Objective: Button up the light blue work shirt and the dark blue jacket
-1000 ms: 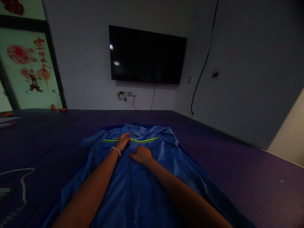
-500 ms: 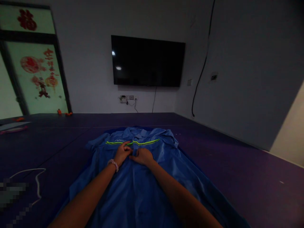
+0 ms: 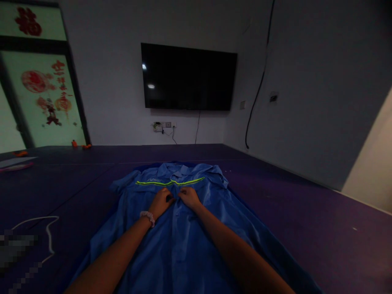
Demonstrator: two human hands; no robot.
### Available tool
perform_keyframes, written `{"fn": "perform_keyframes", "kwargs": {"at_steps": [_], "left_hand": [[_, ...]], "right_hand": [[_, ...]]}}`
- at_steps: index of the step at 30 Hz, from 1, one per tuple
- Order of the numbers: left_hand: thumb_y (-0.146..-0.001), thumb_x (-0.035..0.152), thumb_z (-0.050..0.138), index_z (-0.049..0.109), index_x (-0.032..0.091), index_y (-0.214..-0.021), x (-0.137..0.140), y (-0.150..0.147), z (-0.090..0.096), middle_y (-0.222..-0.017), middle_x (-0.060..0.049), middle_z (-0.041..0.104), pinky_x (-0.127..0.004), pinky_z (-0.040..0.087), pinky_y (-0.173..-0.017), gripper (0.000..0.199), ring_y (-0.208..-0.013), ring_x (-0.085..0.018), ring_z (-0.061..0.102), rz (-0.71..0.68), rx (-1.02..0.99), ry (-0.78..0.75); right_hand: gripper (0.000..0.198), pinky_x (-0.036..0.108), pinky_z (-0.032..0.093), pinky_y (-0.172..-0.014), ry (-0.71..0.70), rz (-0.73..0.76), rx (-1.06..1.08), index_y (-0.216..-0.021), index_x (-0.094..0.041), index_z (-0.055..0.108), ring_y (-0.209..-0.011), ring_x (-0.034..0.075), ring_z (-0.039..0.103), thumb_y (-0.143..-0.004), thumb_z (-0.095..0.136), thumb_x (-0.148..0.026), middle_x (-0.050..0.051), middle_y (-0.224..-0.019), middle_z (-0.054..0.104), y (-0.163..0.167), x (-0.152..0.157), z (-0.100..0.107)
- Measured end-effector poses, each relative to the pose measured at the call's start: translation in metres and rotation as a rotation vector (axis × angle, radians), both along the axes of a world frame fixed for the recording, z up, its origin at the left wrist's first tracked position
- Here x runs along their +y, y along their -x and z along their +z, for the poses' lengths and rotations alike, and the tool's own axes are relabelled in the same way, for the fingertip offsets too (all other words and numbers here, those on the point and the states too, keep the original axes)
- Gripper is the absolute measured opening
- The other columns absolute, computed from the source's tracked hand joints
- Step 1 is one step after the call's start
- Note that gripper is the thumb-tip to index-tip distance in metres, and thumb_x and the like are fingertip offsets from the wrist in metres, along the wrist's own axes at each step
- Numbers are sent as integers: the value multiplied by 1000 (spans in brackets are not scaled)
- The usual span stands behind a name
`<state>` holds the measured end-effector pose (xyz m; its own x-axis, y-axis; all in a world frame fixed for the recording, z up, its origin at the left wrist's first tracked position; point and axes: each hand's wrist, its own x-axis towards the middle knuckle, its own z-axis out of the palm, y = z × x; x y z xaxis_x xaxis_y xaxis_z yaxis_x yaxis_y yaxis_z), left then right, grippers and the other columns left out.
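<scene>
Blue collared fabric garment (image 3: 196, 245) is lying face up on the dark purple floor (image 3: 290, 204), collar pointing away from the person. Step in hand: looks like handling the front closure at chest level. Left hand (image 3: 161, 203): grip is apparently pinching cloth just below the neon yellow-green chest stripe (image 3: 196, 180); something dark is showing inside the finger loop, can't tell if shadow or object. Pink fabric scrunchie (image 3: 148, 217) is sitting on that wrist. Right hand (image 3: 190, 198): grip is apparently pinching the front just beside it; no fastener is showing. My read: next move is calling for fine fingertip work, front edges held level.

Text: white lettering (image 3: 154, 180) is running above the stripe, left of centre, too small to read. Red 福 character (image 3: 28, 21) is showing on the pane above the door; red vertical characters (image 3: 59, 75) below are blurring out. Black flat wall TV (image 3: 189, 76) isn't showing any readable brand.
</scene>
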<state>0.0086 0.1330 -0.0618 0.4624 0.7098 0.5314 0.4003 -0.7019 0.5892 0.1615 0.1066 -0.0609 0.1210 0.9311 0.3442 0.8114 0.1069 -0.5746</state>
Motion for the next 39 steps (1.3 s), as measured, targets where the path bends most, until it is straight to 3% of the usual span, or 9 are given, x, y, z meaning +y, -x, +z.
{"fn": "perform_keyframes", "kwargs": {"at_steps": [6, 11, 18, 22, 27, 33, 39], "left_hand": [[-66, 22, 59, 51, 17, -58, 5, 1, 0, -58, 1, 50, -24, 34, -56, 13, -58, -13, 46, -11, 82, 87], [-66, 18, 55, 53, 15, -63, 3, 4, 4, -61, 1, 52, -23, 35, -57, 4, -59, -12, 48, -79, 131, 165], [-66, 11, 47, 56, 16, -65, 3, 3, 3, -67, -2, 59, -25, 41, -66, 11, -67, -14, 54, -86, -27, 211], [-67, 19, 53, 57, 16, -64, 4, 3, 1, -66, -1, 60, -26, 42, -68, 6, -67, -15, 55, -88, -163, 294], [-65, 31, 56, 60, 15, -66, 0, 8, 2, -63, 0, 59, -25, 39, -62, 17, -61, -14, 51, -60, -247, 412], [-64, 34, 55, 58, 15, -64, -2, 5, 0, -55, 2, 53, -23, 35, -53, 19, -51, -10, 45, -38, -324, 495], [-63, 31, 54, 59, 15, -62, -2, 1, -2, -59, 0, 56, -24, 37, -57, 16, -57, -13, 49, -26, -319, 435]], "right_hand": [[14, 17, 34, -52, -4, 65, 26, -70, -17, 66, -61, 11, 57, -71, 52, -21, -1, -65, 65, 3, 0, -4], [15, 18, 34, -53, -6, 102, 29, -72, -18, 67, -61, 11, 57, -71, 53, -24, 0, -66, 66, 3, -2, -4], [13, 19, 28, -48, -8, 64, -38, -60, -17, 63, -54, 10, 52, -68, 58, -27, -1, -57, 61, 5, -6, -2], [12, 19, 27, -47, -25, 77, 88, -57, -17, 61, -51, 9, 49, -66, 56, -21, -3, -51, 56, 3, -2, -6], [19, 19, 24, -44, -47, 167, 367, -46, -16, 55, -44, 8, 42, -65, 55, -22, -5, -41, 44, 2, 3, -10], [23, 20, 24, -42, -52, 211, 470, -46, -16, 54, -42, 7, 37, -65, 55, -28, -5, -42, 43, 4, 2, -7], [27, 20, 24, -42, -56, 236, 519, -44, -16, 52, -40, 6, 34, -67, 54, -30, -6, -39, 38, 3, 3, -7]]}}
